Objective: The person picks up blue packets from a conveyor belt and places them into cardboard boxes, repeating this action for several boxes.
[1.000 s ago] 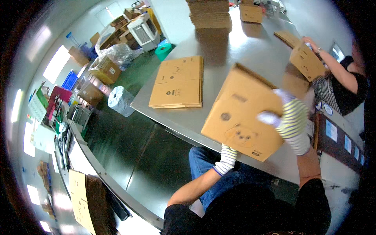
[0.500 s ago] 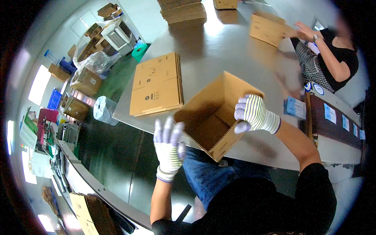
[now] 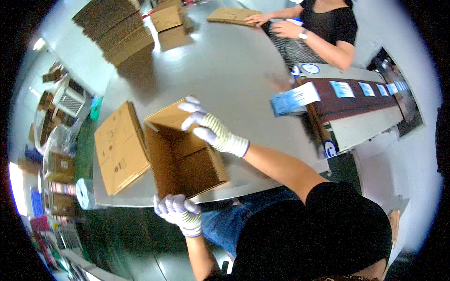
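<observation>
An open-topped cardboard box [image 3: 180, 157] stands at the near edge of the metal table, its inside facing me. My left hand [image 3: 180, 213], in a striped knit glove, has its fingers closed over the box's near left corner. Above the box's far right rim is my right hand [image 3: 215, 133], gloved alike, with fingers spread and nothing held; whether its fingertips touch the cardboard I cannot tell. Left of the box lies a stack of flattened cardboard boxes [image 3: 121, 150], close against its side.
A conveyor with a dark belt [image 3: 323, 103] carries blue packets, and several packets [image 3: 293, 99] pile at its end on the table [image 3: 225, 75]. Across the table a co-worker's hand [image 3: 258, 18] rests on flat cardboard [image 3: 229, 15]. A tall cardboard stack [image 3: 112, 33] stands far left.
The view has swung to the right. My left hand has come onto the box's near corner. My right hand has let go of the near right rim and opened over the far right rim.
</observation>
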`<action>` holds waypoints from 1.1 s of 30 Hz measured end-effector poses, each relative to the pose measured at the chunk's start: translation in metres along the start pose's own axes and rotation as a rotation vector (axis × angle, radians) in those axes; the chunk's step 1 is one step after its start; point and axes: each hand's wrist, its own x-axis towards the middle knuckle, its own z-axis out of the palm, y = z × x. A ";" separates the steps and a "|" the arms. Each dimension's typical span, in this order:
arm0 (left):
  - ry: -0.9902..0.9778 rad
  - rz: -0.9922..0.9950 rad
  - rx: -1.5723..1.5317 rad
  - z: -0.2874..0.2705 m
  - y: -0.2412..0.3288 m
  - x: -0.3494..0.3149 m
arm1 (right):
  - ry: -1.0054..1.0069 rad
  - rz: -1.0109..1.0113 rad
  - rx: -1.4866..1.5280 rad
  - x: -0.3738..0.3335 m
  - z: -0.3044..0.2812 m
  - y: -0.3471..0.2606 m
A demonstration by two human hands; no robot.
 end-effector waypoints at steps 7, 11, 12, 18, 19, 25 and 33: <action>0.000 0.011 0.023 0.003 0.007 -0.001 | -0.013 0.024 -0.052 -0.009 -0.016 -0.002; -0.115 0.081 0.160 -0.004 0.013 0.008 | -0.017 0.083 -0.063 -0.012 -0.020 -0.009; -0.144 0.110 0.189 -0.008 0.021 0.014 | -0.012 0.190 -0.042 -0.013 -0.024 -0.012; -0.315 0.088 0.235 -0.019 0.047 0.031 | -0.398 0.248 -0.699 -0.031 -0.133 0.003; -0.306 0.107 0.223 -0.017 0.049 0.035 | -0.460 0.278 -0.824 -0.037 -0.164 0.013; -0.376 0.122 0.277 -0.018 0.055 0.042 | -0.662 0.816 -0.963 -0.025 -0.284 0.011; -0.399 0.083 0.273 -0.020 0.055 0.040 | -0.875 1.058 -0.988 0.003 -0.333 -0.006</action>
